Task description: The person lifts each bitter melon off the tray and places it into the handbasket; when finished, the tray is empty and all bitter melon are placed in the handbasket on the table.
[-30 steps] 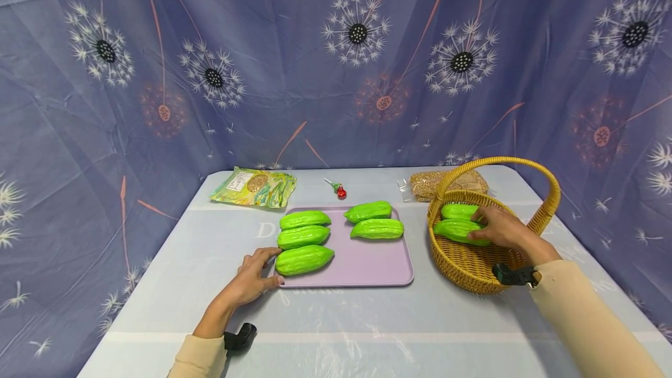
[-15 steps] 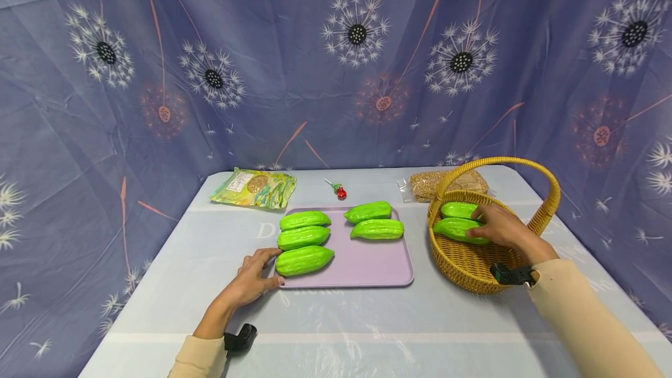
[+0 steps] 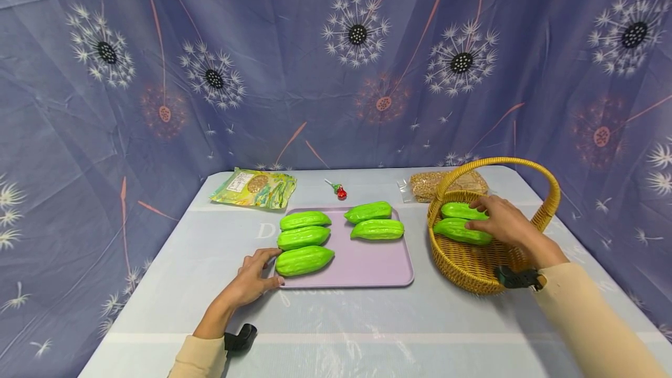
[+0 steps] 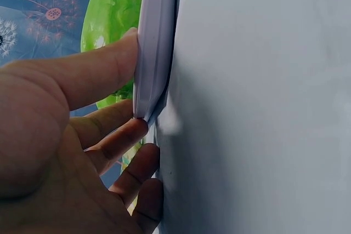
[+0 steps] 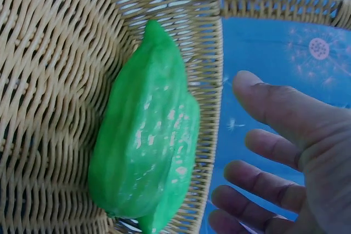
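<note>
My left hand (image 3: 254, 277) grips the lilac tray (image 3: 367, 267) by its front left corner, thumb and fingers at the rim in the left wrist view. Beside it lies a green ridged gourd (image 3: 304, 260), with two similar gourds (image 3: 303, 237) behind. Two more gourds (image 3: 377, 228) sit at the tray's back right. Inside the wicker basket (image 3: 462, 273), two gourds (image 3: 462, 231) lie side by side. Over them my right hand (image 3: 504, 221) is spread and holds nothing. In the right wrist view, its fingers (image 5: 263, 182) stand apart from the basket's gourds (image 5: 142, 141).
A yellow-green printed bag (image 3: 254, 188) lies at the back left, and a clear bag of grain (image 3: 446, 184) is behind the basket. Between them is a small red and green trinket (image 3: 338, 189). The basket's tall handle (image 3: 551, 191) arches over the right forearm. A patterned curtain (image 3: 294, 63) hangs behind.
My right hand has let go of the front gourd in the basket, spread its fingers and lifted slightly. The left hand and tray have stayed still.
</note>
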The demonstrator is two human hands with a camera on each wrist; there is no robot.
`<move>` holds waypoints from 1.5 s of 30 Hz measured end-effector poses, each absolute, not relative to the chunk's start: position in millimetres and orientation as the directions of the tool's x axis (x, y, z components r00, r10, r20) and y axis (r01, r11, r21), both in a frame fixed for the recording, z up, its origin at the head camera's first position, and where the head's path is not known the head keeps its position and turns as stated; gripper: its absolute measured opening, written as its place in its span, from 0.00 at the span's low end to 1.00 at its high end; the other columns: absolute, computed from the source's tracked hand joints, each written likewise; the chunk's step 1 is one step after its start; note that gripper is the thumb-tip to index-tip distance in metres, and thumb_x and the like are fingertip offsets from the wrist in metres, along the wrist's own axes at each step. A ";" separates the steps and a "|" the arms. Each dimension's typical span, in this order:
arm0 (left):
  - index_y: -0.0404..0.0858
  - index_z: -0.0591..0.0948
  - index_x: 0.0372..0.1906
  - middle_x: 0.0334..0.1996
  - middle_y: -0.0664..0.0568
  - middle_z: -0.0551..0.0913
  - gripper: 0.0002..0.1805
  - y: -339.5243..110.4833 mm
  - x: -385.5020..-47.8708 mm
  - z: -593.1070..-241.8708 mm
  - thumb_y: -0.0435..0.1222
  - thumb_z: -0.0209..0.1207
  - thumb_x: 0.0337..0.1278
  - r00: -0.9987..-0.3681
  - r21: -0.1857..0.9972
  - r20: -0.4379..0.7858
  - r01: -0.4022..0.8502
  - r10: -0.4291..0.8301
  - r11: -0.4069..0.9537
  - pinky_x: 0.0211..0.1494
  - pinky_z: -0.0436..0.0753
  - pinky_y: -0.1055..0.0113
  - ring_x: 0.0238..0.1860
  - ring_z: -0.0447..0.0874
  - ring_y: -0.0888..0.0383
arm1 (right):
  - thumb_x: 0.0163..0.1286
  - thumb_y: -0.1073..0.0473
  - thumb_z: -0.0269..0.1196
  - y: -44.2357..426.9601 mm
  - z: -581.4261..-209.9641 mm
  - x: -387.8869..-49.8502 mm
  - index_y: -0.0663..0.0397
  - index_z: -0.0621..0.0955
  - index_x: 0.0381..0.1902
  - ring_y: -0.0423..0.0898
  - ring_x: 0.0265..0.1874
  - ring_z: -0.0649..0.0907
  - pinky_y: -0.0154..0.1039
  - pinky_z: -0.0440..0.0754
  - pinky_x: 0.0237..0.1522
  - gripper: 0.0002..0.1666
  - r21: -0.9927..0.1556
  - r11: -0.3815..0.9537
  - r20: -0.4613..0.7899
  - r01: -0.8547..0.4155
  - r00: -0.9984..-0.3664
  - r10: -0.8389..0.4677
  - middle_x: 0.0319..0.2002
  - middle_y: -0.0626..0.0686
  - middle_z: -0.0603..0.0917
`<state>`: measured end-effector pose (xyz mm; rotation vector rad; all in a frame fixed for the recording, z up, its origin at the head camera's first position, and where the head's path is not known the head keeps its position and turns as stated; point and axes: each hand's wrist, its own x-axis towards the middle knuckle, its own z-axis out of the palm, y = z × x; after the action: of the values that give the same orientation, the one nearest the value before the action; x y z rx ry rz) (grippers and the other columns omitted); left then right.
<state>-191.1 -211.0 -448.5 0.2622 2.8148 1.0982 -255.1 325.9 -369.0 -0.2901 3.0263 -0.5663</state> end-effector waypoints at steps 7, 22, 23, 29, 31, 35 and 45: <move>0.42 0.69 0.64 0.62 0.46 0.69 0.34 -211.7 -191.9 -450.9 0.40 0.66 0.50 -0.980 0.674 -0.032 0.126 0.199 0.728 0.51 0.60 0.54 0.54 0.64 0.50 | 0.62 0.44 0.64 318.9 -359.7 -243.8 0.63 0.73 0.58 0.64 0.53 0.74 0.59 0.72 0.47 0.35 -0.364 0.909 0.060 -0.203 -0.979 -0.194 0.53 0.67 0.75; 0.41 0.70 0.64 0.61 0.45 0.70 0.34 -211.0 -189.8 -450.1 0.40 0.67 0.49 -0.979 0.670 -0.018 0.140 0.204 0.729 0.50 0.61 0.56 0.52 0.65 0.50 | 0.62 0.41 0.63 288.5 -344.7 -213.2 0.57 0.74 0.58 0.61 0.51 0.75 0.59 0.73 0.45 0.34 -0.387 0.877 0.199 -0.285 -0.955 -0.222 0.52 0.64 0.77; 0.41 0.70 0.64 0.61 0.45 0.70 0.34 -211.0 -190.0 -450.0 0.39 0.67 0.49 -0.979 0.671 -0.020 0.138 0.204 0.728 0.50 0.61 0.55 0.53 0.65 0.50 | 0.62 0.42 0.63 285.8 -344.8 -211.1 0.57 0.74 0.58 0.61 0.51 0.76 0.58 0.73 0.45 0.33 -0.386 0.873 0.219 -0.298 -0.949 -0.227 0.51 0.64 0.77; 0.42 0.69 0.64 0.63 0.46 0.69 0.34 -211.4 -191.9 -449.7 0.39 0.66 0.50 -0.979 0.673 -0.035 0.126 0.201 0.729 0.51 0.61 0.53 0.54 0.64 0.50 | 0.60 0.48 0.67 265.9 -348.9 -200.2 0.57 0.76 0.54 0.58 0.50 0.76 0.58 0.72 0.48 0.28 -0.381 0.841 0.322 -0.383 -0.908 -0.267 0.49 0.60 0.79; 0.42 0.69 0.64 0.63 0.46 0.69 0.34 -211.5 -192.2 -449.8 0.39 0.66 0.50 -0.979 0.673 -0.034 0.127 0.202 0.729 0.52 0.61 0.53 0.54 0.64 0.49 | 0.59 0.49 0.68 258.1 -351.3 -197.0 0.56 0.77 0.53 0.58 0.51 0.75 0.58 0.71 0.50 0.28 -0.386 0.830 0.342 -0.402 -0.898 -0.276 0.49 0.59 0.79; 0.42 0.69 0.64 0.63 0.46 0.69 0.34 -211.6 -192.5 -450.5 0.39 0.66 0.50 -0.979 0.673 -0.032 0.129 0.203 0.729 0.52 0.60 0.53 0.55 0.64 0.49 | 0.58 0.51 0.69 243.8 -356.6 -191.0 0.54 0.78 0.51 0.57 0.53 0.75 0.58 0.71 0.51 0.25 -0.383 0.810 0.383 -0.445 -0.874 -0.299 0.49 0.57 0.79; 0.42 0.70 0.64 0.61 0.45 0.70 0.34 -211.8 -192.1 -450.5 0.40 0.67 0.49 -0.978 0.675 -0.021 0.138 0.205 0.725 0.51 0.60 0.52 0.53 0.65 0.50 | 0.52 0.55 0.72 214.0 -376.3 -188.4 0.55 0.79 0.50 0.49 0.48 0.76 0.50 0.73 0.47 0.27 -0.331 0.762 0.510 -0.556 -0.785 -0.351 0.47 0.53 0.80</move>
<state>-192.1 -211.8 -450.5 0.2821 2.8293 1.0965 -188.4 214.0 -376.3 -0.9083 3.3433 -0.8746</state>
